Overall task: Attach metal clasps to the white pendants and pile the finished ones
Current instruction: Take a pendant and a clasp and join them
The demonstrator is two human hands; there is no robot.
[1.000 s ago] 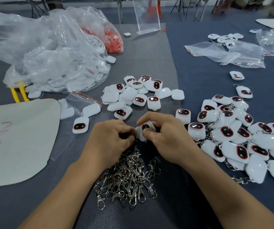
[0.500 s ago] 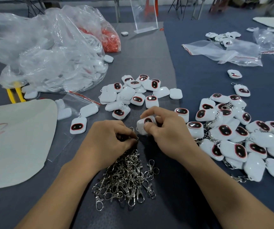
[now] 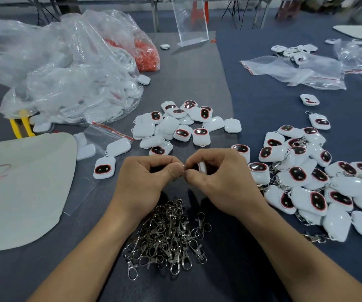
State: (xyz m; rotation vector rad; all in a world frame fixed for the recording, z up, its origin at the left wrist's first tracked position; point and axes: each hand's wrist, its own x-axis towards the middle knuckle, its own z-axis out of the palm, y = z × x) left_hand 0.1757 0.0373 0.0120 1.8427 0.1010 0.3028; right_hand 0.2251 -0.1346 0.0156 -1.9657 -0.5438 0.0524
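My left hand [image 3: 147, 177] is closed, pinching a small metal clasp ring [image 3: 183, 170] at its fingertips. My right hand [image 3: 217, 177] grips a white pendant [image 3: 202, 167], mostly hidden in the fingers, and its fingertips meet the left hand's at the ring. Below both hands lies a heap of loose silver clasps [image 3: 169, 236]. A pile of white pendants without clasps [image 3: 175, 127] sits just beyond the hands. To the right spreads a larger pile of pendants with clasps attached [image 3: 319, 182].
A big clear plastic bag of white parts [image 3: 66, 79] fills the upper left, with a bag of orange pieces [image 3: 147, 55] behind it. A white sheet [image 3: 20, 186] lies at left, yellow handles [image 3: 20, 125] near it. Flat clear bags [image 3: 295, 70] and an acrylic stand [image 3: 191, 22] sit farther back.
The right hand has turned the pendant edge-on into its fingers, hiding its dark face. Both hands' fingertips have come together on the clasp ring.
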